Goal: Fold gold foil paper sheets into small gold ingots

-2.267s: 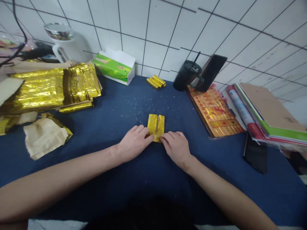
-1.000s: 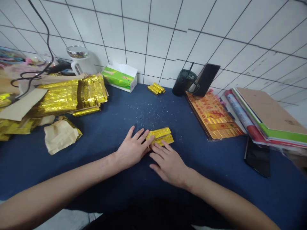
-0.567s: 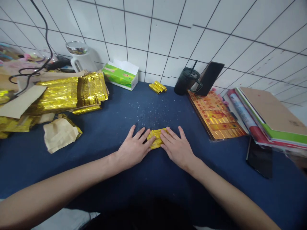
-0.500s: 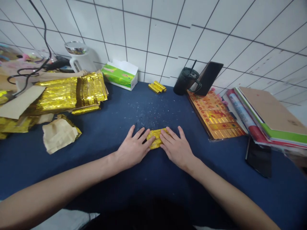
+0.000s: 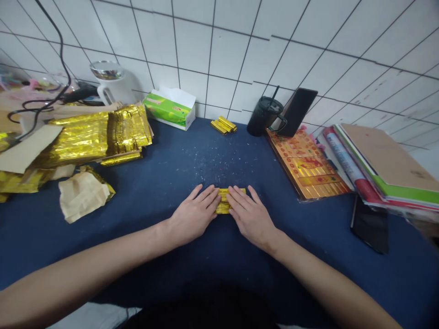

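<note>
A small piece of gold foil paper (image 5: 223, 207) lies on the dark blue tabletop (image 5: 219, 260), creased across its width. My left hand (image 5: 195, 211) rests flat with its fingers on the left part of the foil. From the other side, my right hand (image 5: 251, 214) lies over the right part, fingers stretched out and thumb beneath them. Between the two hands only a narrow strip of the foil shows; its ends are mostly covered. Farther back, near the wall, sit several small gold foil rolls (image 5: 223, 124).
Gold foil sheets (image 5: 82, 137) are heaped at the left, with a crumpled beige-backed piece (image 5: 82, 196) in front. A green tissue pack (image 5: 169, 109), a white mug (image 5: 118, 87) and a black cup (image 5: 262, 118) stand by the tiled wall. Right are orange-gold packets (image 5: 312, 167), notebooks (image 5: 391, 160) and a phone (image 5: 369, 228).
The fingers of my left hand have drawn closer together on the foil paper. The foil now lies straighter, and my right hand's fingers are also less spread. The camera view has shifted slightly.
</note>
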Demonstrator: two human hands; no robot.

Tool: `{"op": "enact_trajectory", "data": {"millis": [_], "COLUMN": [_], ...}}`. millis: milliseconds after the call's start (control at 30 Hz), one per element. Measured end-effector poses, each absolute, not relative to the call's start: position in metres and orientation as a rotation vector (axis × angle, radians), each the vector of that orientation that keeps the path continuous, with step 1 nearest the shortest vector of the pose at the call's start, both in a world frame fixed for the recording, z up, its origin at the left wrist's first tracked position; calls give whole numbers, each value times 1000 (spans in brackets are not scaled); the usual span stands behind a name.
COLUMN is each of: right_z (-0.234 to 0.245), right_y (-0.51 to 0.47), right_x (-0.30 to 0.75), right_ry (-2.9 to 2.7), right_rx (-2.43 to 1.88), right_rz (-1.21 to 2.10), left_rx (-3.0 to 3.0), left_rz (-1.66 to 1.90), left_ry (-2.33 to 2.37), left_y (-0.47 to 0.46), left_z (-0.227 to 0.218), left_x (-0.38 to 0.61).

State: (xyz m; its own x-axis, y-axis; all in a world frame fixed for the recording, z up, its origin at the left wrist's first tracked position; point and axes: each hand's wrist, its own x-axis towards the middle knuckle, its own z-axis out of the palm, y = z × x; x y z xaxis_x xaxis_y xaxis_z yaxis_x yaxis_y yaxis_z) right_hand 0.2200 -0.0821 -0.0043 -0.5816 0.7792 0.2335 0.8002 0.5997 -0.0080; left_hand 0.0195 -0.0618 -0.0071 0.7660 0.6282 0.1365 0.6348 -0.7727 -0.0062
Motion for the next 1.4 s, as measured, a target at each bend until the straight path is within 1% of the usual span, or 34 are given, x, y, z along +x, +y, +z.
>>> {"op": "enact_trajectory", "data": {"millis": [267, 533, 767, 1033, 1233, 1400], "right_z": [-14, -7, -3, 1, -3, -9], "right_y": [-78, -74, -82, -69, -60, -63], "right_x": [219, 214, 211, 215, 211, 210], "right_ry": [-2530, -2485, -2480, -2371, -2586, -2665], "right_rx": [-1285, -1317, -1313, -1248, -1187, -1223], "right_rz": [-122, -116, -212, -2, 120, 22], "left_rx": [-2913, -2880, -2932, -3042, -3054, -3045], "left_rz": [-189, -206, -162, -144, -127, -90], "left_ry": [-1014, -1032, -965, -931, -914, -912], "left_y": [-62, -64, -57, -51, -50, -56], "left_z": [-10, -5, -1, -2, -6, -6], "left_x": [20, 24, 20, 13, 12, 5]}}
